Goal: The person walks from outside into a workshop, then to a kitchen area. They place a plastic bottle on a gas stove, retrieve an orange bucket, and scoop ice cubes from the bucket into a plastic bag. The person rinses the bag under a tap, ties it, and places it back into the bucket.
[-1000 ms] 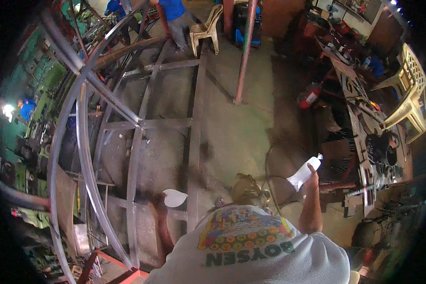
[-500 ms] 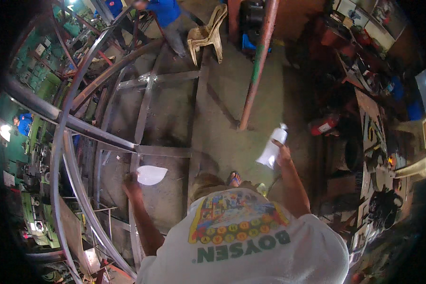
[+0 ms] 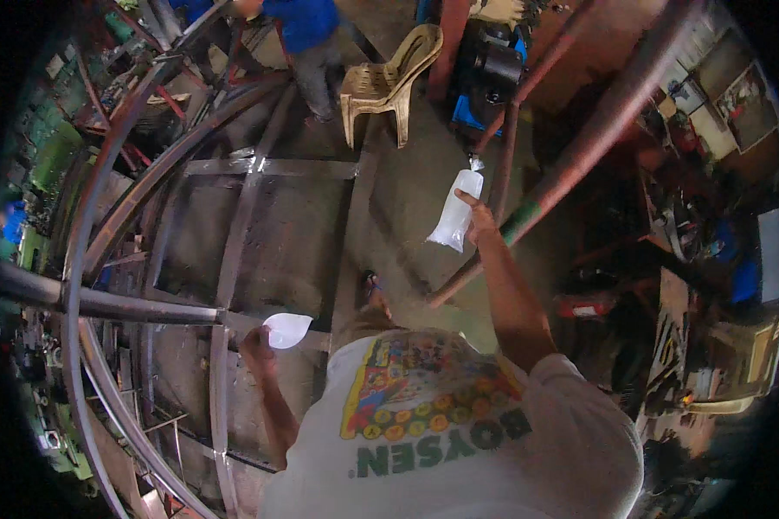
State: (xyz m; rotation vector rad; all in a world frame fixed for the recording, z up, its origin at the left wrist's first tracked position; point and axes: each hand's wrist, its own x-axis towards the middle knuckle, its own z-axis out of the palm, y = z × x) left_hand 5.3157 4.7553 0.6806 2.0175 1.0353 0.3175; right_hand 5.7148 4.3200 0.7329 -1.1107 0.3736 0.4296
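Observation:
My left hand (image 3: 257, 348), on the left above the metal frame, is closed on the near side of a white pitcher (image 3: 287, 330). Its teardrop-shaped top comes to a point on the side away from the hand; what is inside cannot be made out. Farther out and to the right, my right hand (image 3: 479, 216) grips a long, whitish plastic bag (image 3: 457, 208) from its right side. The bag is tied at its far end, looks stiff and resembles a bag of ice. It hangs tilted in front of a red-brown metal post (image 3: 571, 164).
A welded steel frame (image 3: 234, 251) with curved tubes (image 3: 74, 346) fills the left. Beyond it stand a beige plastic chair (image 3: 389, 86) and a person in a blue shirt (image 3: 307, 30). Cluttered benches line the right, near a red fire extinguisher (image 3: 582, 309).
My view has shifted forward and turned toward the post. My right arm now reaches farther out with the bag. The left hand still holds the pitcher, and one foot has stepped ahead.

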